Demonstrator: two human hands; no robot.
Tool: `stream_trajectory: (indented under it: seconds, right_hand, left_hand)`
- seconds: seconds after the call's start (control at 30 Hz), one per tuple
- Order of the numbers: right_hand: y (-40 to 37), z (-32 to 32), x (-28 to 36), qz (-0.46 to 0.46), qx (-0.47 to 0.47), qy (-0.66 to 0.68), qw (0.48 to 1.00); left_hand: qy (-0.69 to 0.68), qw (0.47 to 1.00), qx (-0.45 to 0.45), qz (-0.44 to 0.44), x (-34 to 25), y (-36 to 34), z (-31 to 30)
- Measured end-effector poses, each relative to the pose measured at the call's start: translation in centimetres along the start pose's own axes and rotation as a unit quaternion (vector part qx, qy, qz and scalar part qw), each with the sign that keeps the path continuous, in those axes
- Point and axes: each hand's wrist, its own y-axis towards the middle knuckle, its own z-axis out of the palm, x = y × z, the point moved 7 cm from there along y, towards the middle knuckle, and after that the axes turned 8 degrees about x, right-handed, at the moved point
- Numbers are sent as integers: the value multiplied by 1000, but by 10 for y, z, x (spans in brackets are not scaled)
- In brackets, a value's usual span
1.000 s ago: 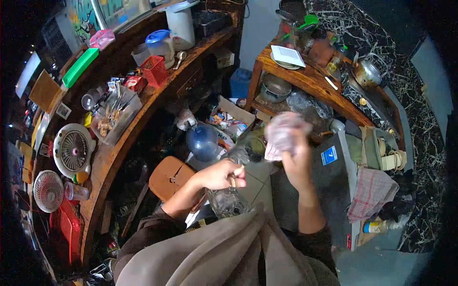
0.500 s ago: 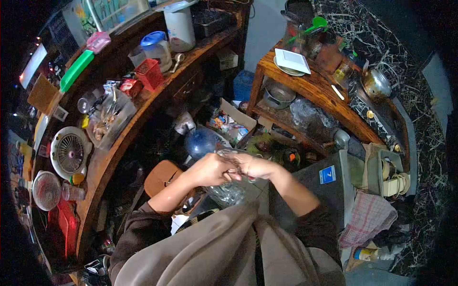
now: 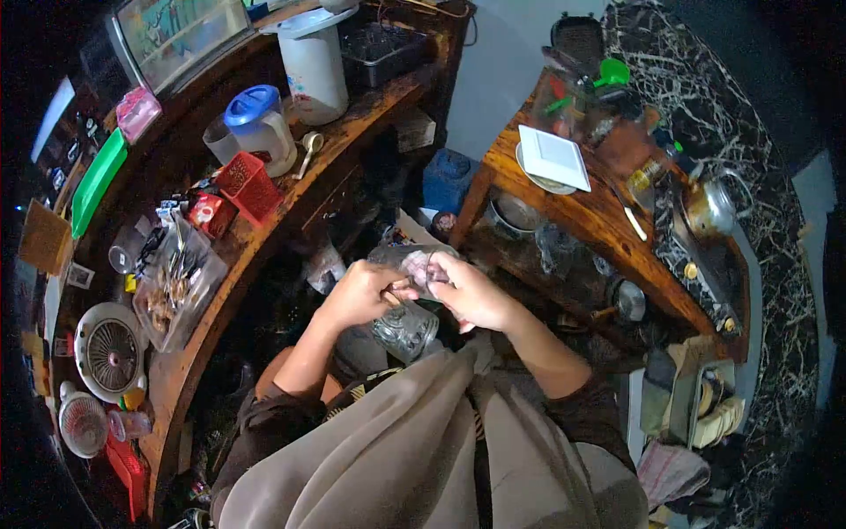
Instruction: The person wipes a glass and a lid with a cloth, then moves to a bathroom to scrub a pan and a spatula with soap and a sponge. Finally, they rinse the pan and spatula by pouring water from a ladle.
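Observation:
A clear patterned glass mug point(image 3: 404, 328) is held in front of my chest. My left hand point(image 3: 359, 292) grips it at the rim and handle side. My right hand point(image 3: 471, 294) is closed on a crumpled pale cloth or tissue point(image 3: 421, 262) pressed at the mug's mouth. Both hands touch each other above the glass. My grey shawl point(image 3: 414, 450) fills the lower part of the view.
A curved wooden counter point(image 3: 231, 256) on the left carries a red basket point(image 3: 248, 185), a blue-lidded jug point(image 3: 256, 125), a white dispenser point(image 3: 313, 63) and small fans point(image 3: 110, 353). A wooden shelf table point(image 3: 573, 207) with a white plate point(image 3: 552, 157) stands right. Cluttered floor lies between.
My right hand came down from a raised position with the cloth and joined my left hand at the mug. The view shifted forward, so the counter and table sit lower in frame.

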Motion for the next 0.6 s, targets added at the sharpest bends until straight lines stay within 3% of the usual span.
stream_trajectory:
  seconds: [0.03, 0.07, 0.1, 0.13, 0.2, 0.27, 0.33, 0.37, 0.47, 0.53, 0.6]
  right_hand:
    - [8, -6, 24, -145, 3, -198, 969]
    - [11, -1, 41, -285, 7, -382, 879]
    - [34, -3, 32, -213, 43, -476, 852]
    - [44, -9, 32, -213, 47, -474, 853]
    - [58, -11, 30, -198, 162, -427, 867]
    - [77, -23, 16, -154, 183, -417, 877]
    - [87, -45, 3, -143, 121, -155, 970]
    - [86, -50, -12, -83, 164, 25, 983]
    - [42, -90, 14, -25, 3, -50, 998]
    - [9, -116, 62, -216, -113, -65, 968]
    - [-16, -145, 68, -299, -203, 11, 932]
  left_hand:
    - [-15, 999, -8, 29, -2, 10, -11]
    - [-16, 1000, -10, 23, 2, 19, -17]
    - [-4, 997, 1, 76, -2, 27, -19]
    - [8, 992, 13, 129, -6, 33, -20]
    - [49, 989, 41, 133, 6, 46, -14]
    - [38, 993, 30, 110, 15, 58, -13]
    - [18, 993, 16, 118, 22, 70, -7]
    - [-27, 993, 0, 112, 26, 74, -5]
    - [-76, 992, -51, 88, 35, 80, -2]
    - [-129, 985, -112, -20, 55, 78, -12]
    - [-289, 941, -169, -48, 76, 74, -14]
